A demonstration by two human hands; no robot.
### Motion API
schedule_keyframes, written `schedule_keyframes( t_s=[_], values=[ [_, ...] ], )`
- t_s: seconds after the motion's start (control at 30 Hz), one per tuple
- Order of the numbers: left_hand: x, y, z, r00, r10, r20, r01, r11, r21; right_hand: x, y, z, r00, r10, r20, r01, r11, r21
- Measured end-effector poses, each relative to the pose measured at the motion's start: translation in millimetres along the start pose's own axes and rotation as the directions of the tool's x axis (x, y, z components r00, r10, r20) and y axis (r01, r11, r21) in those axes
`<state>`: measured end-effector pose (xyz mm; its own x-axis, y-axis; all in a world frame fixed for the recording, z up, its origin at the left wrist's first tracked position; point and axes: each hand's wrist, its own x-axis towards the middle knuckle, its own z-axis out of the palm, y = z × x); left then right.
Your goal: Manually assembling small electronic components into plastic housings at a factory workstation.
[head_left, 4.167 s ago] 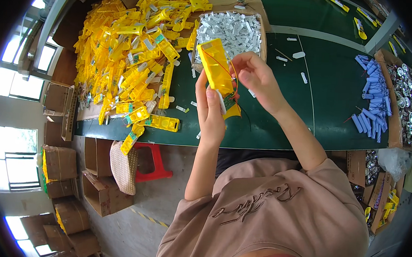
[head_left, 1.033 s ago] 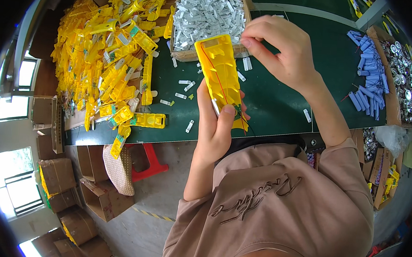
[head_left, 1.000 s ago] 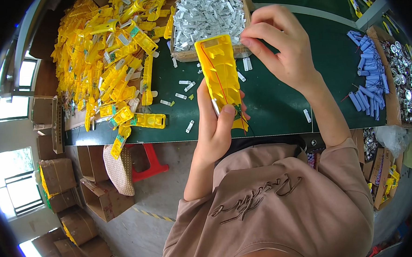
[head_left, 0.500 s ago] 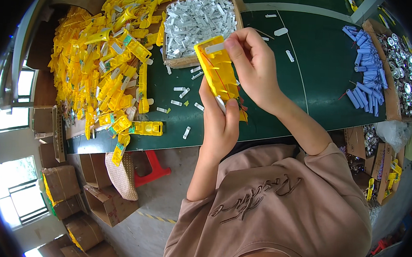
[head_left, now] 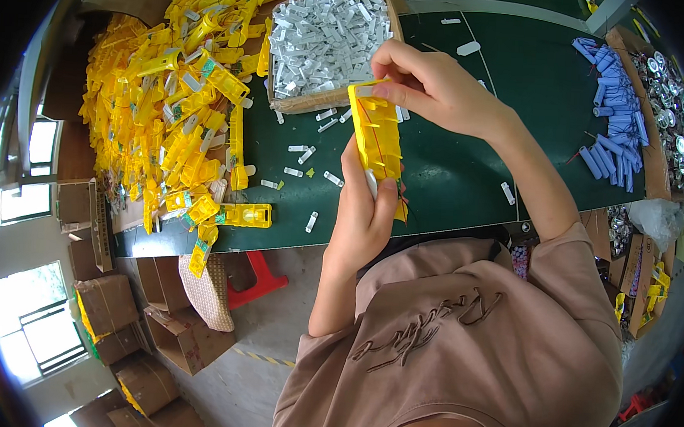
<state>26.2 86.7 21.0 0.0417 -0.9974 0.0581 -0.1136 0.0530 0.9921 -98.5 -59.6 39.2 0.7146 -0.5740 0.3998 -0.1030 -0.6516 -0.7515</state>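
A long yellow plastic housing (head_left: 377, 136) stands nearly upright between my hands, its ribbed inside showing and a thin red wire running along it. My left hand (head_left: 363, 215) grips its lower end, the thumb lying by a small white piece (head_left: 371, 182). At the upper end, my right hand (head_left: 434, 83) has thumb and fingers closed round the rim. Under that thumb lies a small white plastic strip (head_left: 366, 92), partly covered by the thumb. The fingers behind the housing are hidden.
A big heap of yellow housings (head_left: 153, 118) lies on the left of the green table (head_left: 445, 165). Behind my hands, a cardboard tray (head_left: 317, 102) holds many white plastic pieces. Blue wired cylinders (head_left: 614, 112) and a box of shiny metal parts (head_left: 672, 122) are at the right.
The housing has turned more upright and shifted slightly right and down. My right thumb now covers more of the white strip at its upper end. My left hand keeps its grip.
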Motion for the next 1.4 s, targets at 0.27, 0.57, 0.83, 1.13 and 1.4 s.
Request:
schedule_keyframes(
  t_s=[0.27,0.57,0.83,1.13,1.4],
  values=[
    [8,-6,-5,0.990,-0.029,0.136,0.044,0.994,-0.104,4,18,-12,0.957,-0.287,0.047,0.277,0.851,-0.447],
    [21,-17,14,0.968,-0.123,0.218,0.167,0.967,-0.195,-27,22,-47,0.919,0.295,0.261,-0.343,0.925,0.162],
    [38,-34,33,0.965,-0.087,0.246,0.153,0.952,-0.264,-211,10,-150,0.633,0.711,-0.306,-0.614,0.220,-0.758],
    [40,-32,39,0.947,-0.093,0.308,0.203,0.916,-0.347,-236,39,-102,0.821,0.411,-0.397,-0.501,0.184,-0.846],
    [31,-19,34,0.963,-0.006,0.271,0.110,0.922,-0.371,-211,44,-108,0.882,0.408,-0.237,-0.412,0.422,-0.808]
  ],
)
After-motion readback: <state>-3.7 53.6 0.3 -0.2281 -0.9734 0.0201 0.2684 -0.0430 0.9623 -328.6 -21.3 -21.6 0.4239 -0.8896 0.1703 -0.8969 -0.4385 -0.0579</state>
